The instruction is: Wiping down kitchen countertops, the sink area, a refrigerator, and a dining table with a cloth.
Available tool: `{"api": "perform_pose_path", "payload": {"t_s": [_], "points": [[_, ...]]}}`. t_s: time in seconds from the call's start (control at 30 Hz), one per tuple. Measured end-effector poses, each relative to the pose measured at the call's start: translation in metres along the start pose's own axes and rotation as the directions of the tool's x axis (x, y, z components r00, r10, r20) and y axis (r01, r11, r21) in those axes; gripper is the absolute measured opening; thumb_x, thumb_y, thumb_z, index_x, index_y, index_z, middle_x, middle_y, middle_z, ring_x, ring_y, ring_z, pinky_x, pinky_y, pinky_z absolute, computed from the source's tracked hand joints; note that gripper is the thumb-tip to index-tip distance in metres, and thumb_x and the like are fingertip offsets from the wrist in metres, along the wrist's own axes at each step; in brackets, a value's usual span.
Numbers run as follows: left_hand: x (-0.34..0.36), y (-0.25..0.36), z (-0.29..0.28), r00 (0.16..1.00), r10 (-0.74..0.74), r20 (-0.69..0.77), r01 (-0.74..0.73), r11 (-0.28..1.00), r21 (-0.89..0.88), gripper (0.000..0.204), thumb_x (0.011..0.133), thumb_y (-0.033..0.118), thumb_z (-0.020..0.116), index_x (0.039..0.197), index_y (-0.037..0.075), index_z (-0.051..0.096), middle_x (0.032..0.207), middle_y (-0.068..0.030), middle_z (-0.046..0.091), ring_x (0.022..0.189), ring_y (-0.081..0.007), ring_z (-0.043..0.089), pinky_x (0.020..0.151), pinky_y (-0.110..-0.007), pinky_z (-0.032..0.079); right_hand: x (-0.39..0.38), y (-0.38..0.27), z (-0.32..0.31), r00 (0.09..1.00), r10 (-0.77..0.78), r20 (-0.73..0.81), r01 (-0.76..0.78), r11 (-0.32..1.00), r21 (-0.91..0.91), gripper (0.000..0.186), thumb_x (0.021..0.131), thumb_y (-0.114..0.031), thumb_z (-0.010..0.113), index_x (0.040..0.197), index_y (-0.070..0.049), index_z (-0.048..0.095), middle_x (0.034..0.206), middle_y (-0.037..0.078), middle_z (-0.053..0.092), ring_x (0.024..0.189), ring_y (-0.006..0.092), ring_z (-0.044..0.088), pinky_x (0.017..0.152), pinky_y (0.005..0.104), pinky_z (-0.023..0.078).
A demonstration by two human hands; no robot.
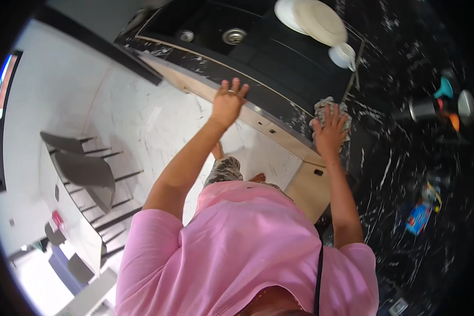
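Observation:
My left hand (228, 102) rests on the front edge of the black marbled counter (205, 64), open with its fingers spread. To its right, my right hand (327, 132) lies open over a crumpled patterned grey cloth (324, 105), fingers spread on it, near the right end of the black sink and drainboard (300, 63). At the back of the drainboard are white oval dishes (322, 25) and a white cup (342, 55).
Kitchen utensils and a dark cylinder (421, 109) lie at the right, with a blue packet (418, 217) lower down. The cabinet front (305, 189) is below the counter. Grey chairs (84, 174) stand by a white table (92, 247) on the left, over a marble floor.

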State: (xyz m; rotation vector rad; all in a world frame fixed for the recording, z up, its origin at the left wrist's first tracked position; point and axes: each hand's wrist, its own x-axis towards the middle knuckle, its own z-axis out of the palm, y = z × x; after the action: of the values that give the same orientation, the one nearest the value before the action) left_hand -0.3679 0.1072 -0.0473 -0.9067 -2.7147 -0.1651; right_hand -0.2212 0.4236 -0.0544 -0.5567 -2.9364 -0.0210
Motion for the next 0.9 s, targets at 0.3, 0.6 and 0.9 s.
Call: {"api": "perform_pose_path", "payload": {"t_s": [0.3, 0.6, 0.9], "points": [[-0.019, -0.044, -0.025, 0.995, -0.098, -0.033, 0.054, 0.765, -0.641, 0.048, 0.085, 0.01, 0.067, 0.132, 0.014, 0.057, 0.145, -0.015, 0.048, 0.129, -0.0418, 0.049, 0.105, -0.045, 0.043, 0.101, -0.226, 0.007, 0.871, -0.491, 0.027, 0.486, 0.867, 0.114, 0.065, 0.095, -0.048, 0.052, 0.15, -0.019, 0.034, 0.16, 0.008, 0.023, 0.145, 0.0444, 0.018, 0.105, 0.0723, 0.024], [-0.21, -0.175, -0.046, 0.788, -0.519, 0.33, 0.596, 0.51, -0.62, 0.04, 0.088, 0.008, 0.063, 0.128, 0.009, 0.059, 0.143, -0.0193, 0.049, 0.125, -0.0411, 0.051, 0.103, -0.044, 0.045, 0.181, -0.451, 0.018, 0.754, -0.657, -0.025, 0.647, 0.734, 0.207, 0.067, 0.095, -0.047, 0.054, 0.152, -0.02, 0.032, 0.161, 0.008, 0.022, 0.145, 0.0443, 0.017, 0.105, 0.0727, 0.024], [-0.484, -0.235, 0.031, -0.04, -0.79, 0.612, 0.997, -0.069, -0.024, 0.048, 0.082, 0.032, 0.068, 0.117, 0.0, 0.067, 0.118, -0.0222, 0.066, 0.115, -0.0369, 0.061, 0.1, -0.041, 0.047, 0.195, -0.476, 0.018, 0.686, -0.727, -0.022, 0.71, 0.663, 0.237, 0.067, 0.095, -0.046, 0.054, 0.152, -0.019, 0.033, 0.16, 0.009, 0.023, 0.145, 0.0441, 0.021, 0.107, 0.0718, 0.021]]}}
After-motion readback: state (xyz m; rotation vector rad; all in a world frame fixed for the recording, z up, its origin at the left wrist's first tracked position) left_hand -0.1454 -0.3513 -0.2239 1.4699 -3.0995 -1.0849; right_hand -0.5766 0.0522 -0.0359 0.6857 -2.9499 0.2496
